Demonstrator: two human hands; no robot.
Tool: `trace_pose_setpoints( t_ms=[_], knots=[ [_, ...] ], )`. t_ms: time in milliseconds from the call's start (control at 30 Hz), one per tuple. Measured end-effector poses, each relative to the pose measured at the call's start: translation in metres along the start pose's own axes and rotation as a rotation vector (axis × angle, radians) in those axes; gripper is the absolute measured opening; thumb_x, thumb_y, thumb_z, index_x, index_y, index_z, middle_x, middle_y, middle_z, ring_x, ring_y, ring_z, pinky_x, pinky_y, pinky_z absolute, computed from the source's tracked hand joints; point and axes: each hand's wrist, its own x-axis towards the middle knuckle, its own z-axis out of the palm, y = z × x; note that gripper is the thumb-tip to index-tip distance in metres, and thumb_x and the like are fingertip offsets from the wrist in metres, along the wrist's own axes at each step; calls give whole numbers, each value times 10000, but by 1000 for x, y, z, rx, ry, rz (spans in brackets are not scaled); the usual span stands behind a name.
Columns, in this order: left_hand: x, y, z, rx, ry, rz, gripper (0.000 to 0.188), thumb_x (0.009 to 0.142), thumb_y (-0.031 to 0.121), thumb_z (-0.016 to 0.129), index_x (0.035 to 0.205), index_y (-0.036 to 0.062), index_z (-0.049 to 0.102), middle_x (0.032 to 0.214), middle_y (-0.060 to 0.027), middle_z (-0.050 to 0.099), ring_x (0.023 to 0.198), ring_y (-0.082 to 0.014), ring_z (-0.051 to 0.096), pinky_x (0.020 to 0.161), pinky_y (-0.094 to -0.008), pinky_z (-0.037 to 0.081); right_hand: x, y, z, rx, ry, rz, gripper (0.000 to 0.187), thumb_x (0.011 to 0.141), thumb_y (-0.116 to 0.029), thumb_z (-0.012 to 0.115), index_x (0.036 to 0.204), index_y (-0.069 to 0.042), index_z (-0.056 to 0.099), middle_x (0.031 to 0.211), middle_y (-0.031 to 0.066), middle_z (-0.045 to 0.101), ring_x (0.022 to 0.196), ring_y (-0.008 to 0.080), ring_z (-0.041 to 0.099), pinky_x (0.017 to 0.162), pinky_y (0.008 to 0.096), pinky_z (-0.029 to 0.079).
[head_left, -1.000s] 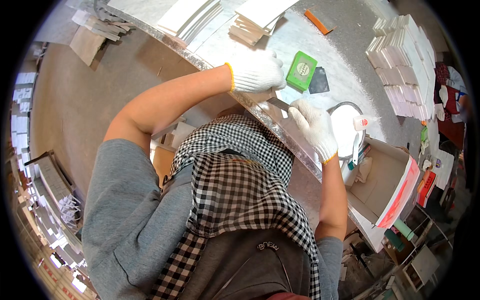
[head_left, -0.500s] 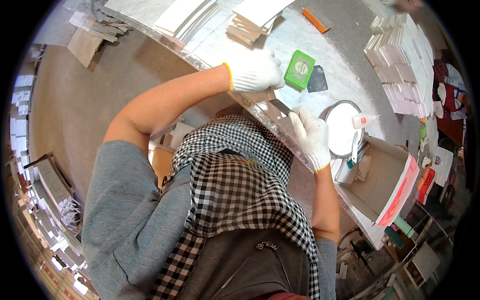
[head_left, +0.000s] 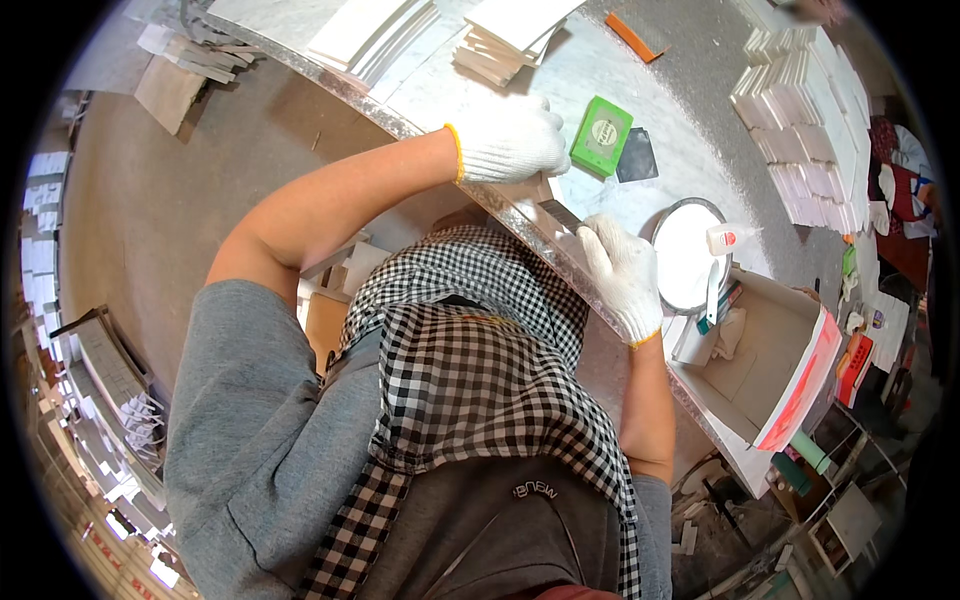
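Both my hands wear white knitted gloves with yellow cuffs and rest at the near edge of the table. My left hand is closed, its fingers curled down over something hidden beneath them. My right hand is closed too, thumb and fingers bent toward the edge; what it grips is mostly hidden. Between the hands a narrow pale piece with a dark side shows in part. Just beyond my left hand lie a green box-shaped block and a small dark grey square sheet.
A round tub of white material stands beside my right hand, a small white bottle at its rim. An open cardboard box is at right. White slabs and a second stack lie farther off, near an orange strip.
My hands stay in nearly the same place and pose. The whole view has shifted very slightly.
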Motion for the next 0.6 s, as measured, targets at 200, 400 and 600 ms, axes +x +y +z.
trace_pose_setpoints(
  t_ms=[200, 400, 600],
  knots=[
    [0, 1, -2, 40, -23, -29, 71, 846, 199, 677, 796, 176, 722, 820, -59, 667, 866, -261, 624, 810, -373, 507, -29, 15, 5, 155, -90, 23, 216, 1005, -263, 586, 995, -72, 686, 717, 171, 644, 629, 366, 653, 601, 417, 511],
    [-1, 4, -8, 54, -76, -60, 100, 868, 193, 626, 802, 177, 699, 778, -6, 637, 870, -209, 623, 879, -348, 478, -8, -1, 5, 151, 76, 89, 222, 1009, -249, 576, 1002, -61, 694, 718, 181, 647, 631, 354, 663, 603, 405, 511],
    [-3, -1, -1, -1, -1, 5, 78, 841, 196, 674, 779, 157, 701, 819, -63, 655, 872, -269, 614, 798, -391, 502, -1, -6, 2, 38, -54, 137, 241, 999, -318, 585, 1020, -104, 692, 809, 179, 677, 727, 371, 681, 660, 427, 523]
  ],
)
